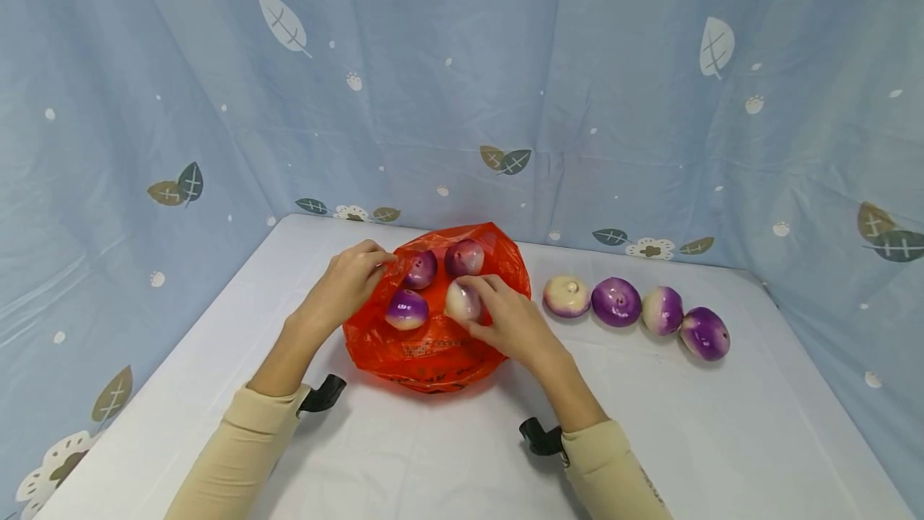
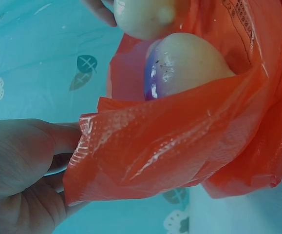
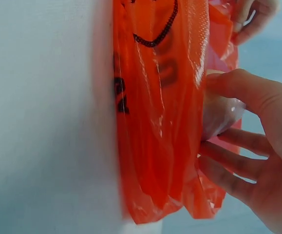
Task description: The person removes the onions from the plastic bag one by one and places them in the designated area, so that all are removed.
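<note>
A red plastic bag (image 1: pixel 433 355) lies on the table with its mouth spread wide. My left hand (image 1: pixel 350 279) pinches the bag's left rim; in the left wrist view the red film (image 2: pixel 145 151) stretches out from those fingers. My right hand (image 1: pixel 508 315) reaches over the bag's right side and grips a white and purple turnip (image 1: pixel 462 302) within the opening. Three more turnips sit in the bag: one by the left hand (image 1: pixel 421 269), one at the back (image 1: pixel 464 257), one at the front left (image 1: pixel 407 310). The bag's front wall partly covers the held turnip (image 3: pixel 221 114) in the right wrist view.
To the right of the bag, several turnips stand in a row on the white table (image 1: pixel 650 424), from a pale one (image 1: pixel 566 297) to a purple one (image 1: pixel 705 334) at the far right. A blue patterned curtain (image 1: pixel 433 87) hangs behind the table. Black wrist mounts (image 1: pixel 325 393) jut from both sleeves.
</note>
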Demonstrator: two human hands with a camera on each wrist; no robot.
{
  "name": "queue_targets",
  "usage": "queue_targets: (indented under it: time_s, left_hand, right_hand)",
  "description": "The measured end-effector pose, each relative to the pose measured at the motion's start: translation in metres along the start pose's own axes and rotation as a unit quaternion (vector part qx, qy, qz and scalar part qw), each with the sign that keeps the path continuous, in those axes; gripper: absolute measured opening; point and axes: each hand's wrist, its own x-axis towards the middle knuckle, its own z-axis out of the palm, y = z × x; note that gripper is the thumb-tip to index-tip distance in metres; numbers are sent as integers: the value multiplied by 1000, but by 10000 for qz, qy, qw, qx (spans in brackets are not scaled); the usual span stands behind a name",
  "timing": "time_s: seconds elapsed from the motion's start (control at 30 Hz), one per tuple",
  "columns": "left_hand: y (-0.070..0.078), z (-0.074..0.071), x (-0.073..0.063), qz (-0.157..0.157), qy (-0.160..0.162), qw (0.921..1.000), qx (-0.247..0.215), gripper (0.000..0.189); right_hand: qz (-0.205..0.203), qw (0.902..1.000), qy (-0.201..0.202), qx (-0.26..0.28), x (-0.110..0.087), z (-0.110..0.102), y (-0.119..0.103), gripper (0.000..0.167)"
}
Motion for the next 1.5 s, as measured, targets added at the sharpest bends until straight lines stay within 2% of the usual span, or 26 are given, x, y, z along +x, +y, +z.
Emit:
queue_targets:
  time_s: [0.3, 0.73, 1.2, 1.5]
  left_hand:
    - [0, 0, 0, 14, 24, 10000, -38, 22]
    - [1, 1, -1, -52, -32, 10000, -19, 22]
    - [2, 0, 0, 9, -61, 10000, 14, 22]
    - [2, 0, 0, -40, -72, 10000, 29, 22]
  right_hand:
    - [-252, 9991, 263, -217, -11, -12, 3, 62]
    - [-301, 9976, 538, -315, -24, -34, 10, 63]
    - [-229, 9949, 917, -354, -42, -57, 35, 66]
    - [-123, 9954, 871, -384, -55, -66, 50, 67]
